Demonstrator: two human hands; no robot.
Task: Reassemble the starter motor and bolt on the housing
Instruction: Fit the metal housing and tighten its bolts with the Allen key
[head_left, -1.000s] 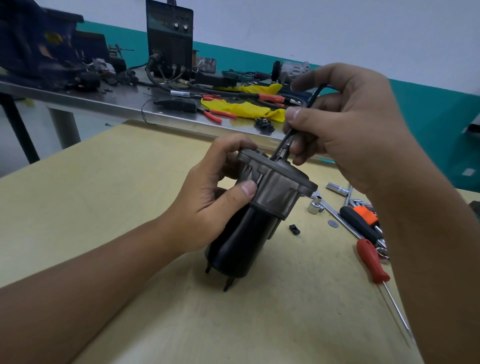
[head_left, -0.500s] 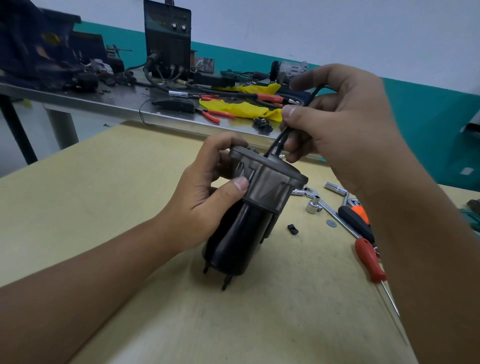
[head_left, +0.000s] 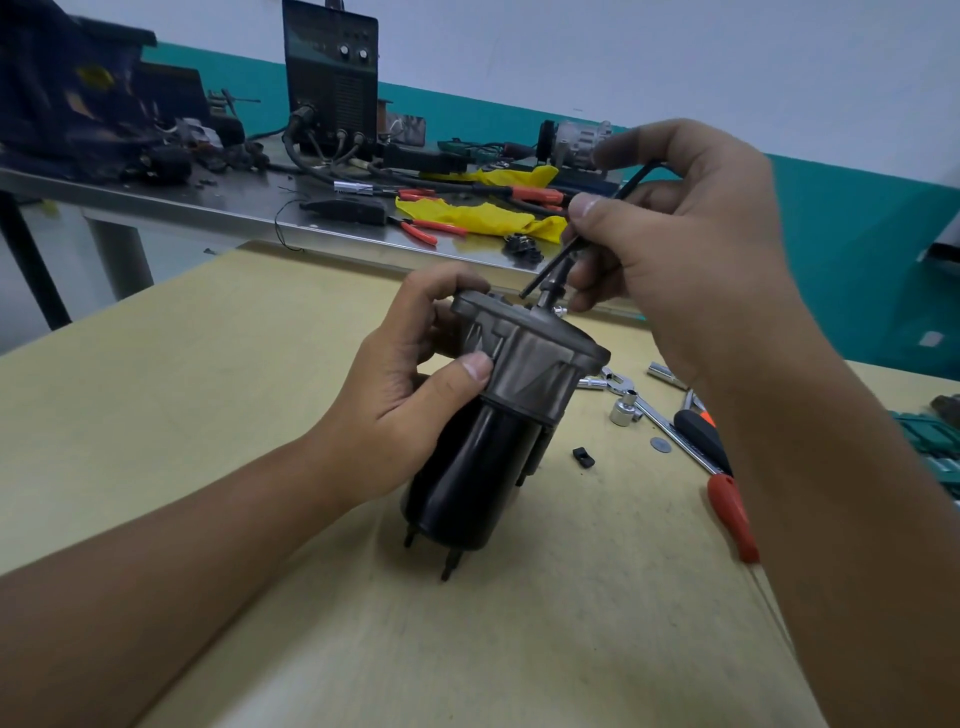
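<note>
Two hands on this one. Biggest thing first: the yellowish bench (head_left: 208, 415) carries the starter motor (head_left: 467, 478), standing tilted on it, long axis running from the bottom studs up and to the right, grey housing (head_left: 530, 358) end on top. Left hand (head_left: 410, 410) wraps the housing, thumb pressed on its side. Right hand (head_left: 691, 244) pinches a black hex key (head_left: 550, 270) between thumb and fingers, its lower tip right above the housing top; can't tell if it's seated. Palm hides the key's upper end.
</note>
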